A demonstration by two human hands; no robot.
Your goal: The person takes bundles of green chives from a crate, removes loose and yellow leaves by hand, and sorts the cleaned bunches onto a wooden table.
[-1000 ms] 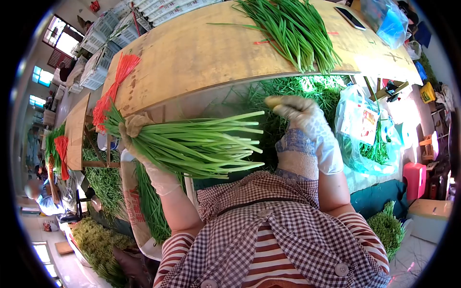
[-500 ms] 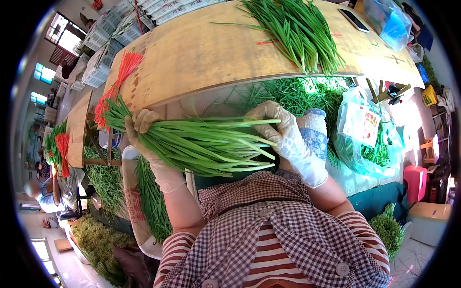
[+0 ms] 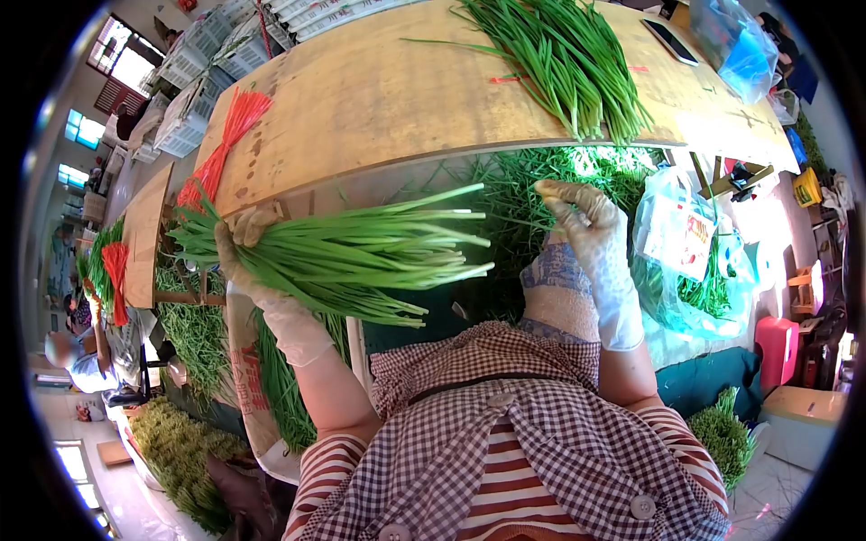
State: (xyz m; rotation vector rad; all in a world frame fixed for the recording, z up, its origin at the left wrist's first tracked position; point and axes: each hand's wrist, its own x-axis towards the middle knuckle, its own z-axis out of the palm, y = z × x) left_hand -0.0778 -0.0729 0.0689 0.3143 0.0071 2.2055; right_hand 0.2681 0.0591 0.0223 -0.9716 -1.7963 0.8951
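Observation:
My left hand (image 3: 245, 242), in a thin whitish glove, is closed around the leafy end of a bunch of garlic chives (image 3: 370, 252). The pale cut ends fan out to the right over my lap, at uneven lengths. My gloved right hand (image 3: 588, 221) is raised apart from the bunch, to its right, fingers bent and tips drawn together in a pinch. Whether anything small sits between those fingertips I cannot make out. Another pile of chives (image 3: 564, 72) lies on the wooden table (image 3: 361, 99) ahead, beside a strip of red tie.
Red ties (image 3: 230, 140) hang over the table's left edge. A phone (image 3: 670, 41) lies at the far right. Loose greens (image 3: 505, 194) are heaped below the table, near a clear plastic bag (image 3: 663, 298). A white tub (image 3: 248, 379) with chives stands at my left; a person (image 3: 90, 365) is beyond.
My right hand has moved away from the cut ends, rightward and up. The bunch in my left hand has shifted left, its ends now spread freely.

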